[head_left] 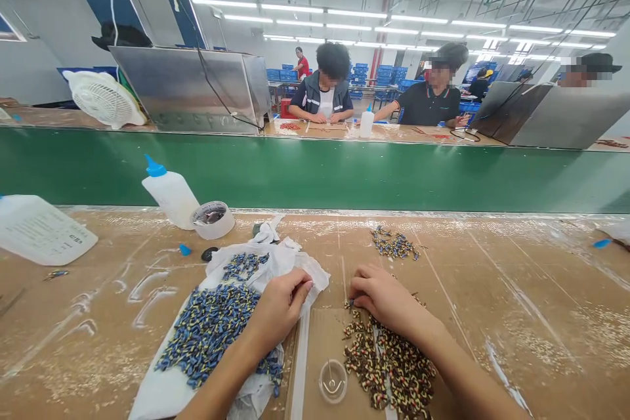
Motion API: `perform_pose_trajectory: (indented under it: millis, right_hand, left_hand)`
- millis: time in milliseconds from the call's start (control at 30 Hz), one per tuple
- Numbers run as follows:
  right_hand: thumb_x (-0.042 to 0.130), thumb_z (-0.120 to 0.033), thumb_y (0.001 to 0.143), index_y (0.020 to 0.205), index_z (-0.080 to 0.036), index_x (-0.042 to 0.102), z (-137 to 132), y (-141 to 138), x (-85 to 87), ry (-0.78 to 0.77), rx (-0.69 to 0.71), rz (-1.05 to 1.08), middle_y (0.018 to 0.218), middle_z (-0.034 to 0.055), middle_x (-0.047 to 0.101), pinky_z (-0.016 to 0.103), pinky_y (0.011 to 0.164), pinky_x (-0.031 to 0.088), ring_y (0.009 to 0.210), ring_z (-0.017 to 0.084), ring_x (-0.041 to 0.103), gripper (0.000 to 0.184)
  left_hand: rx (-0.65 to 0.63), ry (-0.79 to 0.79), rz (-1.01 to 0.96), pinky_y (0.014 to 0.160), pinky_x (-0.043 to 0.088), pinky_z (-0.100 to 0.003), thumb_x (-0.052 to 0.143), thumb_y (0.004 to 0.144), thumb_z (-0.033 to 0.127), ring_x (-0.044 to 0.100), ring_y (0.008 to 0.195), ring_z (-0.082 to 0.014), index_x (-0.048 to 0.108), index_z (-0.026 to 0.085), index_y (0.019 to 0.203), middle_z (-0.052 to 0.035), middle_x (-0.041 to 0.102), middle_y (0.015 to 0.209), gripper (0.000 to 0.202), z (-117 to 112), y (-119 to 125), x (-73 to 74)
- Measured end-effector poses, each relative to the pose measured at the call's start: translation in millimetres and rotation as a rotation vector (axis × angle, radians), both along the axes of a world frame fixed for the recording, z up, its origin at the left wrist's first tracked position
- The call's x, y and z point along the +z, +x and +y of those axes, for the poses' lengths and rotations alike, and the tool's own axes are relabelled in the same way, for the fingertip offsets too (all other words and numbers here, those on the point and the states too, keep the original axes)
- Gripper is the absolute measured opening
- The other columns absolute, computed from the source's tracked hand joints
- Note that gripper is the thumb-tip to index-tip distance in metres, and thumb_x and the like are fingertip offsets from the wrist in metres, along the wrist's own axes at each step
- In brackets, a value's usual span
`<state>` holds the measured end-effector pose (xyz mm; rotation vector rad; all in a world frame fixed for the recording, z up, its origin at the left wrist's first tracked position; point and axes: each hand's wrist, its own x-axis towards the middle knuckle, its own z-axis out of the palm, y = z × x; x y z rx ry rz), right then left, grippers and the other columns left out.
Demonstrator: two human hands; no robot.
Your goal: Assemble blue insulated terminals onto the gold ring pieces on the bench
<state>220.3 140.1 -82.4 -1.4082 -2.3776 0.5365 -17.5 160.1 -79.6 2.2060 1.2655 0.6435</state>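
My left hand (283, 305) is closed in a pinch above the edge of a white plastic bag or sheet (165, 384). Whatever lies between its fingertips is too small to make out. Many small blue-and-yellow pieces (211, 325) are heaped on the white sheet beside that hand. My right hand (381, 298) has its fingers curled together at the upper end of a pile of small brown-and-yellow pieces (394, 367). Its fingertips touch down near the cardboard, and their grip is partly hidden. Between the two forearms stands a small clear cup (333, 382) with a thin curved item inside.
A smaller cluster of blue-and-yellow pieces (394, 244) lies beyond my right hand. At the left are a blue-capped squeeze bottle (172, 197), a tape roll (213, 220) and a white jug (44, 230). A green conveyor belt (315, 170) separates my bench from people working opposite.
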Motion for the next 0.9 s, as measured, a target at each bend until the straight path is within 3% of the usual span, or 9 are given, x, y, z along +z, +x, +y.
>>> perform_pose_trajectory:
  millis: [133, 233, 467, 633, 800, 900]
  right_hand:
    - [0.060, -0.016, 0.084, 0.078, -0.019, 0.062, 0, -3, -1.3, 0.043, -0.009, -0.022, 0.087, 0.0038, 0.061, 0.029, 0.075, 0.041, 0.086, 0.019, 0.054, 0.007]
    - [0.056, -0.015, 0.084, 0.079, -0.018, 0.059, -5, -5, -2.1, 0.036, -0.050, 0.093, 0.084, 0.0037, 0.060, 0.029, 0.074, 0.040, 0.084, 0.018, 0.054, 0.007]
    - [0.052, -0.032, 0.089, 0.081, -0.018, 0.060, -14, -5, -0.4, -0.296, -0.226, 0.644, 0.071, -0.0004, 0.058, 0.025, 0.061, 0.037, 0.066, 0.014, 0.051, 0.018]
    - [0.057, -0.040, 0.086, 0.079, -0.017, 0.061, -5, 9, 2.5, -0.406, -0.295, 0.897, 0.074, -0.0002, 0.058, 0.026, 0.068, 0.036, 0.071, 0.014, 0.050, 0.025]
    - [0.060, -0.041, 0.083, 0.079, -0.016, 0.062, -2, 17, 3.9, -0.451, -0.354, 1.003, 0.072, -0.0006, 0.058, 0.025, 0.066, 0.035, 0.068, 0.013, 0.049, 0.025]
    - [0.060, -0.042, 0.082, 0.077, -0.016, 0.062, 4, 23, -1.8, -0.381, -0.399, 0.983, 0.071, -0.0007, 0.059, 0.024, 0.065, 0.037, 0.067, 0.013, 0.051, 0.026]
  left_hand:
    - [-0.027, -0.004, 0.000, 0.060, 0.032, -0.024, 0.039, 0.095, 0.025, 0.050, 0.065, -0.0151, 0.053, 0.019, 0.076, 0.0011, 0.057, 0.069, 0.025, -2, 2, 0.4]
    - [-0.072, -0.012, 0.007, 0.062, 0.034, -0.025, 0.040, 0.094, 0.022, 0.052, 0.068, -0.0154, 0.054, 0.018, 0.076, 0.0006, 0.058, 0.071, 0.023, -6, 5, 1.1]
    - [-0.122, -0.027, -0.015, 0.069, 0.037, -0.025, 0.043, 0.093, 0.019, 0.054, 0.076, -0.0160, 0.056, 0.019, 0.083, -0.0003, 0.061, 0.080, 0.016, -12, 12, 1.0]
    - [-0.079, -0.030, -0.016, 0.068, 0.038, -0.027, 0.041, 0.095, 0.024, 0.055, 0.075, -0.0173, 0.056, 0.020, 0.083, -0.0014, 0.062, 0.081, 0.019, -8, 9, 2.9]
    - [-0.056, -0.016, 0.010, 0.067, 0.038, -0.027, 0.040, 0.095, 0.030, 0.056, 0.072, -0.0176, 0.056, 0.020, 0.082, -0.0008, 0.063, 0.078, 0.022, -3, 5, 2.0]
    - [-0.042, -0.011, 0.022, 0.067, 0.040, -0.026, 0.040, 0.095, 0.032, 0.058, 0.073, -0.0178, 0.057, 0.021, 0.084, -0.0006, 0.064, 0.079, 0.023, -2, 5, -0.1]
